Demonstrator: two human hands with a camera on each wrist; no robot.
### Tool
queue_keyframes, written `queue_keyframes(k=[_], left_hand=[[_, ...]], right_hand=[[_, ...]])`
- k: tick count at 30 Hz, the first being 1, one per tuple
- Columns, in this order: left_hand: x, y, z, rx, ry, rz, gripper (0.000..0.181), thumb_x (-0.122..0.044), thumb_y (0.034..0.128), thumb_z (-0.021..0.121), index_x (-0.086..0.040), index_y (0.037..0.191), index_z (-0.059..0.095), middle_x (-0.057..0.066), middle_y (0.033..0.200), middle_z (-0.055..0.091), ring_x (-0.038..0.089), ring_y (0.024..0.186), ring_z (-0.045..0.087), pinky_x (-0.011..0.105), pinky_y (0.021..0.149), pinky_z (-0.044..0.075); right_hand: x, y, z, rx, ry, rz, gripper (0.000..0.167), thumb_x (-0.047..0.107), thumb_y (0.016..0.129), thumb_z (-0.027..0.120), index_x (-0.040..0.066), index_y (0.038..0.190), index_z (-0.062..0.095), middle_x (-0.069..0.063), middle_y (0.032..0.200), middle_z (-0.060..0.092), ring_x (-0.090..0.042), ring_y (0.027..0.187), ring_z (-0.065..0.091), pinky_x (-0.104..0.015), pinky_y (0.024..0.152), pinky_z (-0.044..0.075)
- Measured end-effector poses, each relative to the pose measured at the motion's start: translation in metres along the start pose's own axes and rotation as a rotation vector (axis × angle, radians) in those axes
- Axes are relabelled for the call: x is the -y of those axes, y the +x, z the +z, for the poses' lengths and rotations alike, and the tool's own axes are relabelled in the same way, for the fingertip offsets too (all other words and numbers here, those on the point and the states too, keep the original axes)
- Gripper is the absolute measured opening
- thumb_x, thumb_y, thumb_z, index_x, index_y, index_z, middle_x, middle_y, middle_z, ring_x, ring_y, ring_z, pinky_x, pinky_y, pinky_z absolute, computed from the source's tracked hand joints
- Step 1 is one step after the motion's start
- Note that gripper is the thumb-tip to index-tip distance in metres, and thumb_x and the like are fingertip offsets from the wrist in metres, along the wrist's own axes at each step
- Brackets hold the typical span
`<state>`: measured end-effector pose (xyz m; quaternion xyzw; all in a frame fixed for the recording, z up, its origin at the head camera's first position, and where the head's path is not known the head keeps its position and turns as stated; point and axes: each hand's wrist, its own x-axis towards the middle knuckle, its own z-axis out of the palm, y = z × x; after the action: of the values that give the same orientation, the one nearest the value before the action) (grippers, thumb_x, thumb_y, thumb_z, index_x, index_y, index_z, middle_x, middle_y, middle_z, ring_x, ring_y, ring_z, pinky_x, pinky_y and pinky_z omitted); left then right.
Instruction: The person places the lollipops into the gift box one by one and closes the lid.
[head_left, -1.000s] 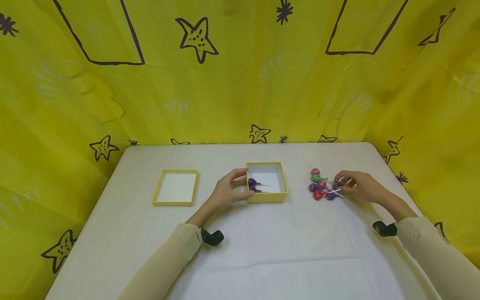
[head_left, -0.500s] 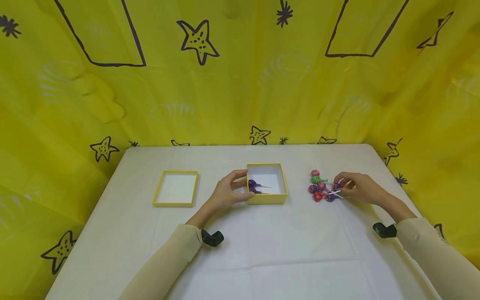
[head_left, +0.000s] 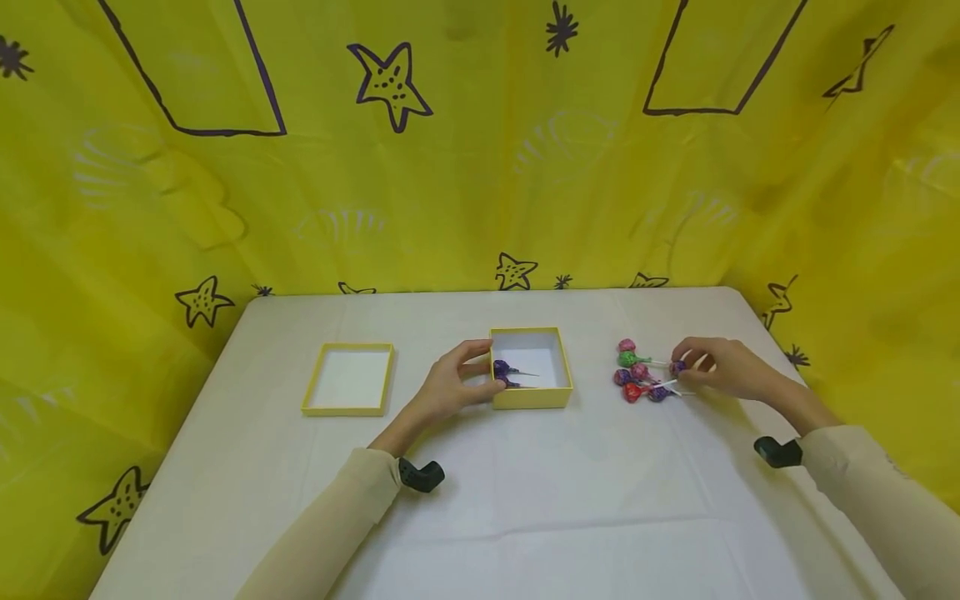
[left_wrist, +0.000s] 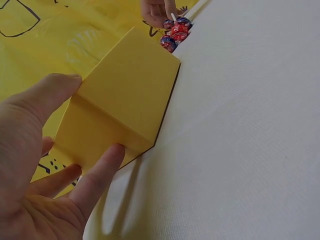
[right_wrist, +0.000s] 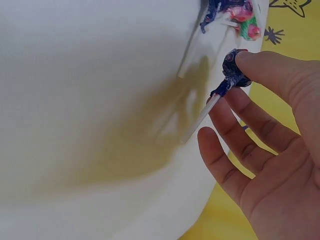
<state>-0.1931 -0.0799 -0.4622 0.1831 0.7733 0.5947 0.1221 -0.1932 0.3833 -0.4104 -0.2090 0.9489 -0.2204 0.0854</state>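
Observation:
The left hand (head_left: 448, 385) holds the left side of the yellow box (head_left: 534, 399); in the left wrist view its thumb and fingers touch the box's walls (left_wrist: 127, 80). Two purple-wrapped lollipops (head_left: 502, 367) lie inside the box at its left. At the right, the right hand (head_left: 729, 368) pinches a purple lollipop (head_left: 677, 367) by its wrapped head. The right wrist view shows that lollipop (right_wrist: 232, 67) between thumb and fingers, its white stick pointing down and away. Beside this hand, several lollipops (head_left: 639, 372) in pink, green, red and purple wrappers lie in a loose pile.
A shallow yellow-edged lid (head_left: 349, 412) with a white inside lies left of the box. All of it stands on a white-covered table (head_left: 570, 500). A yellow curtain (head_left: 450, 183) with drawn starfish hangs behind the table and at both sides.
The right hand has moved slightly right, and the purple lollipop in its fingers has come away from the pile. The left hand keeps its place at the box.

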Motion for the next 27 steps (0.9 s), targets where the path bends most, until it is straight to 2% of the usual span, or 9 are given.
queue_keyframes(k=[9, 14, 22, 25, 27], left_hand=[[-0.001, -0.001, -0.001, 0.005, 0.002, -0.004, 0.076, -0.018, 0.0890, 0.083, -0.013, 0.154, 0.044, 0.013, 0.156, 0.047, 0.031, 0.133, 0.057, 0.048, 0.110, 0.047], [-0.001, -0.001, -0.001, 0.004, 0.013, -0.001, 0.076, -0.019, 0.0883, 0.084, -0.015, 0.154, 0.045, 0.014, 0.155, 0.048, 0.031, 0.133, 0.057, 0.050, 0.110, 0.046], [0.001, -0.001, -0.002, 0.000, 0.018, 0.006, 0.077, -0.018, 0.0880, 0.084, -0.014, 0.154, 0.045, 0.014, 0.154, 0.049, 0.031, 0.134, 0.056, 0.050, 0.111, 0.045], [0.001, -0.001, -0.001, 0.000, 0.015, 0.013, 0.077, -0.017, 0.0880, 0.084, -0.013, 0.154, 0.045, 0.014, 0.154, 0.049, 0.031, 0.134, 0.057, 0.050, 0.112, 0.045], [0.001, -0.001, -0.001, 0.001, 0.013, 0.012, 0.077, -0.017, 0.0878, 0.084, -0.013, 0.154, 0.045, 0.014, 0.154, 0.049, 0.031, 0.134, 0.057, 0.049, 0.112, 0.045]], right_hand=[[0.005, 0.001, -0.016, -0.014, -0.025, -0.012, 0.025, 0.007, 0.090, 0.078, 0.010, 0.113, 0.069, -0.004, 0.101, 0.074, -0.021, 0.089, 0.066, -0.026, 0.074, 0.056], [0.012, 0.005, -0.028, -0.035, -0.022, -0.054, 0.023, 0.004, 0.090, 0.078, 0.011, 0.110, 0.070, -0.003, 0.100, 0.074, -0.021, 0.087, 0.067, -0.026, 0.073, 0.057], [0.027, 0.019, -0.044, -0.079, -0.018, -0.187, 0.024, -0.001, 0.088, 0.078, 0.010, 0.108, 0.071, 0.001, 0.097, 0.075, -0.020, 0.081, 0.070, -0.025, 0.071, 0.059], [0.036, 0.024, -0.050, -0.079, -0.012, -0.201, 0.023, 0.000, 0.089, 0.078, 0.009, 0.109, 0.070, 0.002, 0.097, 0.075, -0.020, 0.083, 0.071, -0.024, 0.072, 0.059], [0.043, 0.028, -0.053, -0.061, -0.005, -0.183, 0.022, 0.003, 0.091, 0.077, 0.010, 0.111, 0.070, 0.002, 0.099, 0.075, -0.021, 0.087, 0.071, -0.024, 0.074, 0.059]])
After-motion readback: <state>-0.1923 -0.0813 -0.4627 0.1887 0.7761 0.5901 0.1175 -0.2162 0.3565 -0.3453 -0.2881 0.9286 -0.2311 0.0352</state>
